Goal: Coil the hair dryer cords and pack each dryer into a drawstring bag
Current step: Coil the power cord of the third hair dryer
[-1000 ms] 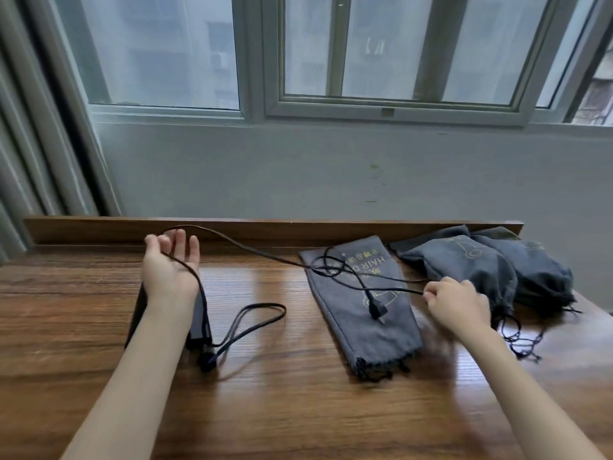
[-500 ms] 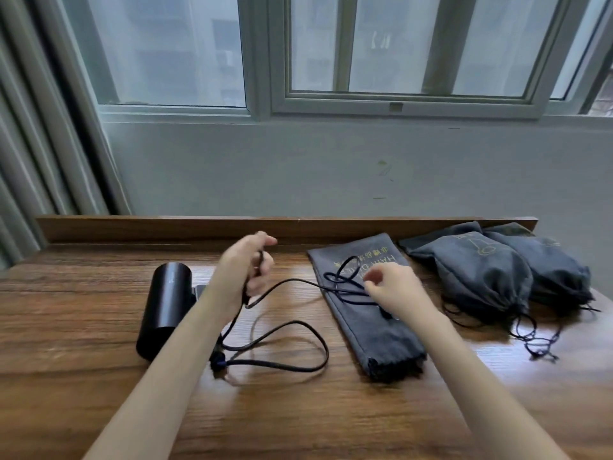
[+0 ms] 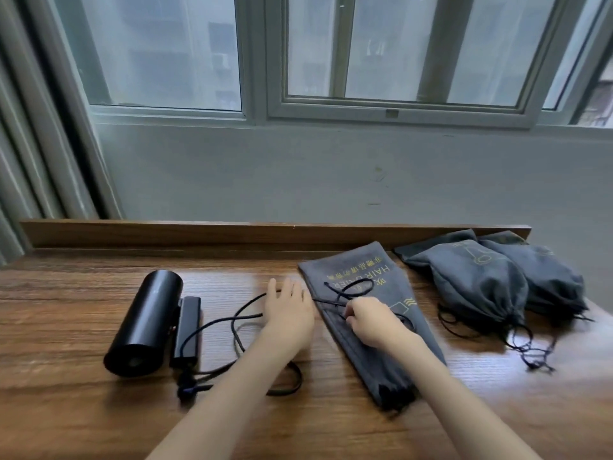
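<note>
Head view: a black hair dryer (image 3: 144,323) is lying on its side at the left of the wooden surface (image 3: 66,410), its barrel pointing towards the person and its handle (image 3: 187,327) folded alongside the barrel. The cord (image 3: 236,322) is leaving the near end of the handle, looping loosely over the surface and running right towards both hands. The left hand (image 3: 288,307) is lying palm down, fingers extended, with the cord passing beneath it; whether the thumb is gripping the cord cannot be told. The right hand (image 3: 374,322) is resting just beside it, fingers curled and pinching the cord, which is forming a small loop above the knuckles. That loop and the right hand are sitting on a flat drawstring bag (image 3: 365,360), grey with yellow lettering, which is lying empty near the middle of the surface with its mouth towards the person. The plug is not showing. Well apart from the hands, at the far right, two filled bags (image 3: 474,287) are lying side by side, touching each other, with their closed mouths pointing towards the near edge and their dark drawstrings (image 3: 530,353) trailing over the wood. A raised wooden ledge (image 3: 166,232) is running along the back of the surface, with a grey wall (image 3: 331,174) and a window (image 3: 398,51) rising behind it.
</note>
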`<state>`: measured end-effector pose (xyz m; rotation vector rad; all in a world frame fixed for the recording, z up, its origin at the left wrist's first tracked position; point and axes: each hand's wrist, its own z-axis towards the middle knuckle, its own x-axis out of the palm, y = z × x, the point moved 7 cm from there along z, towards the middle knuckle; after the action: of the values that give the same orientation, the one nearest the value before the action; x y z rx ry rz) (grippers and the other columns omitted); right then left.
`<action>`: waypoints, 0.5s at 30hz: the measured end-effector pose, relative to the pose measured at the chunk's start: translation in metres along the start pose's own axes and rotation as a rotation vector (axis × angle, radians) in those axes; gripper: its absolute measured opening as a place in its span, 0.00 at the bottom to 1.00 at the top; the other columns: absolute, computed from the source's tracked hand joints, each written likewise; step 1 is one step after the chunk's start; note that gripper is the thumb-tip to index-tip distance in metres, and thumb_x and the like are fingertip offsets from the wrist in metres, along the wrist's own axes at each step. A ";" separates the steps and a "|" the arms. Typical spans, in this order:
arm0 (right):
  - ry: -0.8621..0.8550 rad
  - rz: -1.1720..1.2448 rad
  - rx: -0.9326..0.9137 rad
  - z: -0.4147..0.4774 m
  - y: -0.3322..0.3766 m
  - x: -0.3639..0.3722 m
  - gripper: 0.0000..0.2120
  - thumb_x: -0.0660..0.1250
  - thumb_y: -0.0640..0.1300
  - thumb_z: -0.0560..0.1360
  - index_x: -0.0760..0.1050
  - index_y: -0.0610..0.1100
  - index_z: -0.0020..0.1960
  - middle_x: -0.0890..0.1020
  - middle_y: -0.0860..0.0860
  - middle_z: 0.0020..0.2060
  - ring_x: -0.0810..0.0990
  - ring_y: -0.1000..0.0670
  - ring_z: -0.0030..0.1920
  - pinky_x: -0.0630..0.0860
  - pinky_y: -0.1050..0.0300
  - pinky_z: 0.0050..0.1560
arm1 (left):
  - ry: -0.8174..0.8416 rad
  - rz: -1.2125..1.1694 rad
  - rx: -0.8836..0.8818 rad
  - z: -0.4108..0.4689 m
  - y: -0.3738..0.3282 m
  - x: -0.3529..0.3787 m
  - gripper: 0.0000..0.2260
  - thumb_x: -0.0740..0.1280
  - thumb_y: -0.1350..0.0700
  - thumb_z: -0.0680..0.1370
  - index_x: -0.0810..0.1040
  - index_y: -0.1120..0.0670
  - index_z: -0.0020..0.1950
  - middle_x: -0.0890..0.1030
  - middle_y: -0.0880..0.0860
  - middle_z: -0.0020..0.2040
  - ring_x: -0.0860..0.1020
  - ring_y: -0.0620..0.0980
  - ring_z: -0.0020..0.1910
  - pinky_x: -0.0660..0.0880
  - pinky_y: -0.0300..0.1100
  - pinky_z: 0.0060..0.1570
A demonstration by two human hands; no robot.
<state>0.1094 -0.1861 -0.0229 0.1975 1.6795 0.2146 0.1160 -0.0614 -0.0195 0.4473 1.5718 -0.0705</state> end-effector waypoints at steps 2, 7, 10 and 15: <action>0.011 0.082 -0.019 -0.007 -0.003 0.000 0.13 0.57 0.38 0.78 0.76 0.41 0.58 0.79 0.45 0.50 0.79 0.45 0.48 0.77 0.49 0.54 | -0.005 0.031 0.015 0.008 -0.005 0.009 0.24 0.52 0.58 0.79 0.53 0.59 0.75 0.56 0.57 0.75 0.51 0.56 0.75 0.44 0.57 0.72; -0.100 0.130 -0.019 -0.016 -0.013 -0.011 0.12 0.56 0.40 0.79 0.75 0.45 0.58 0.76 0.45 0.53 0.79 0.44 0.51 0.76 0.50 0.54 | -0.405 -0.233 0.100 0.005 -0.008 -0.021 0.10 0.54 0.51 0.81 0.73 0.53 0.53 0.79 0.52 0.52 0.76 0.54 0.55 0.67 0.46 0.49; -0.178 0.059 -0.034 -0.018 -0.019 -0.025 0.15 0.57 0.38 0.78 0.76 0.50 0.58 0.77 0.49 0.56 0.76 0.45 0.56 0.74 0.53 0.53 | -0.643 -0.738 0.110 -0.011 0.018 -0.046 0.09 0.59 0.54 0.80 0.76 0.54 0.44 0.79 0.51 0.41 0.76 0.52 0.42 0.70 0.46 0.39; -0.237 -0.112 -0.060 -0.026 -0.028 -0.047 0.20 0.58 0.36 0.75 0.75 0.54 0.60 0.77 0.51 0.56 0.75 0.48 0.58 0.70 0.56 0.51 | -0.899 -1.369 -0.139 -0.031 0.099 -0.061 0.11 0.61 0.60 0.79 0.74 0.55 0.36 0.70 0.47 0.29 0.66 0.40 0.28 0.64 0.38 0.33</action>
<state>0.0892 -0.2262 0.0184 0.0799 1.4418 0.1514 0.1172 0.0250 0.0639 -0.7606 0.7183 -1.0419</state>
